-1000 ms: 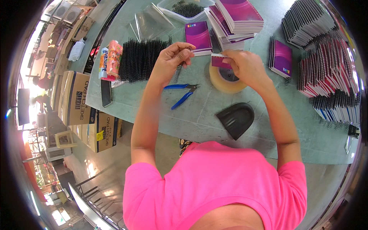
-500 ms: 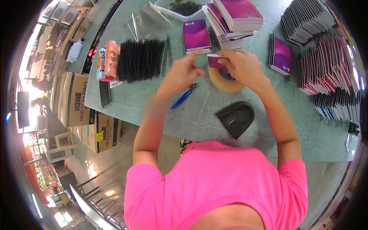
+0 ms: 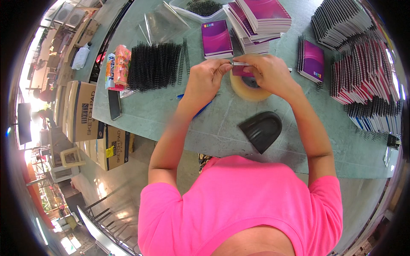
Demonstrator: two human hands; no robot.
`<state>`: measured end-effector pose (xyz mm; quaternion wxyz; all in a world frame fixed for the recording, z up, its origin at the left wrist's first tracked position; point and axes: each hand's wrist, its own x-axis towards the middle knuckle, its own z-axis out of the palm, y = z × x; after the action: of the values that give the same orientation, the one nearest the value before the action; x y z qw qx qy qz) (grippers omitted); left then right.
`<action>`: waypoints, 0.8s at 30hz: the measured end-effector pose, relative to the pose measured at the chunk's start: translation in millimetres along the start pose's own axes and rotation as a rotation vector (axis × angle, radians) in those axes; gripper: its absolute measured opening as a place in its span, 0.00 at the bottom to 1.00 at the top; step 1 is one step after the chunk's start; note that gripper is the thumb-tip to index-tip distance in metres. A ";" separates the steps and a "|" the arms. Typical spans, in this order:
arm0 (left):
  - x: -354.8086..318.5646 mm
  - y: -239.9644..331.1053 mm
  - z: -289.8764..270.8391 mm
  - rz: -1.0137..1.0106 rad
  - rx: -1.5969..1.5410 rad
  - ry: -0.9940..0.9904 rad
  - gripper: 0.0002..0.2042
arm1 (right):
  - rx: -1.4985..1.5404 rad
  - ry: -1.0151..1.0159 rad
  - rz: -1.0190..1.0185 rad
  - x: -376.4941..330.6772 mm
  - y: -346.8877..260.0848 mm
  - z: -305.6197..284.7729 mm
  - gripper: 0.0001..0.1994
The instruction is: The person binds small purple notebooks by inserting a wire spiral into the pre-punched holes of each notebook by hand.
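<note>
Both hands pinch a small purple notebook (image 3: 242, 70) above the tape roll (image 3: 250, 85), left hand (image 3: 205, 81) and right hand (image 3: 269, 72) closed on its edges, so a loosened fingertip grip could drop it onto the roll

Table: we see a grey-green top (image 3: 205, 128) filling the upper middle.
Floor: we see bare grey concrete (image 3: 128, 187), glossy with glare.
Left side: we see cardboard boxes (image 3: 85, 115) stacked beside the table.
Light: we see bright daylight (image 3: 32, 102) flooding in at far left.
Lower left: we see a metal railing (image 3: 102, 222).
</note>
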<state>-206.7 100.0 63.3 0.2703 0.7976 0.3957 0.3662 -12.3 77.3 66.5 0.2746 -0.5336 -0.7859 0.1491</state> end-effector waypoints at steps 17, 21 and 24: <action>-3.6 8.1 -3.5 0.002 -0.024 -0.059 0.08 | -0.017 -0.020 -0.005 0.6 2.5 0.4 0.10; -2.4 1.7 0.6 -0.093 0.005 -0.025 0.09 | -0.001 -0.013 -0.051 -0.2 1.5 -0.5 0.11; 2.3 -1.9 3.8 -0.001 0.072 0.034 0.10 | -0.005 -0.006 -0.076 -1.0 0.5 -0.2 0.11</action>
<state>-203.6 102.3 60.6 0.2348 0.8002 0.4138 0.3650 -11.5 76.6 66.1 0.2764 -0.5036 -0.8068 0.1380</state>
